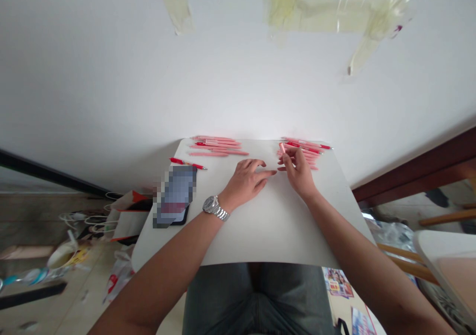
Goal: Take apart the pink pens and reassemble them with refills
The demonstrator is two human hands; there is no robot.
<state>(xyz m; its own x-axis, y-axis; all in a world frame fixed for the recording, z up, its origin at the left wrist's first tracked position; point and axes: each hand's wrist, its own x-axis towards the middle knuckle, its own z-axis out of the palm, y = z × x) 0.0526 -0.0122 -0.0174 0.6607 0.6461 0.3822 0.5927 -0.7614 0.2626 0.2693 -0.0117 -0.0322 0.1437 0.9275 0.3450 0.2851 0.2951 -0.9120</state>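
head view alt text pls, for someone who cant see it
A person's right hand pinches a pink pen over a white table, while the left hand, wearing a wristwatch, rests flat beside it. More pink pens lie at the far edge in a left pile and a right pile.

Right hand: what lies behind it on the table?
A heap of pink pens, a few with red parts. The right hand, pinching one pink piece, covers the heap's near edge, so anything there is hidden.

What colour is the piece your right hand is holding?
Pale pink, seen in the head view: the pen piece in the right hand.
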